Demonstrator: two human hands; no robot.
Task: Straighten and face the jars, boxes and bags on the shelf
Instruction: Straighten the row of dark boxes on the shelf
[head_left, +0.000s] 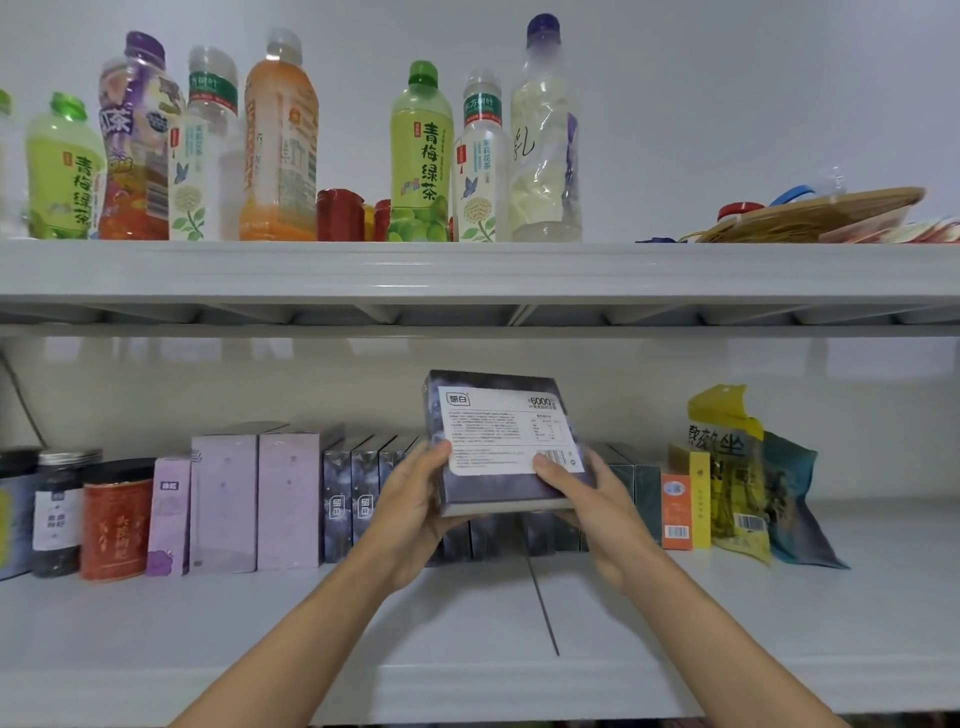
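Forearms reach up from the bottom of the frame over the smooth white lower shelf (156, 634), whose boards meet at a dark seam in the middle. Left hand (410, 514) and right hand (597, 512) are each clamped on a lower corner of a flat dark purple box (501, 441) at centre frame, thumbs on its face and fingers underneath. The box is held above the shelf, tilted, its glossy wrap catching light. A white label faces the camera with a small square logo, the figure "6000", fine print too small to read and a barcode.

Behind the hands, a row of matching dark boxes (350, 499) stands upright, spines out. Left of them stand two plain lilac cartons (254, 501), a slim purple pouch (169, 514), a red canister (115, 525) with a black lid and a dark jar (60, 514) with a metal lid. At the right stand an orange box (676, 512), a thin yellow box (700, 499), a crinkled yellow bag (730, 467) with large Chinese characters and a teal bag (792, 499).

On the upper shelf (467, 270), plastic drink bottles stand along the top of the frame; a green bottle (421, 156) reads 青梅绿茶. A woven basket tray (810, 215) lies at the upper right.
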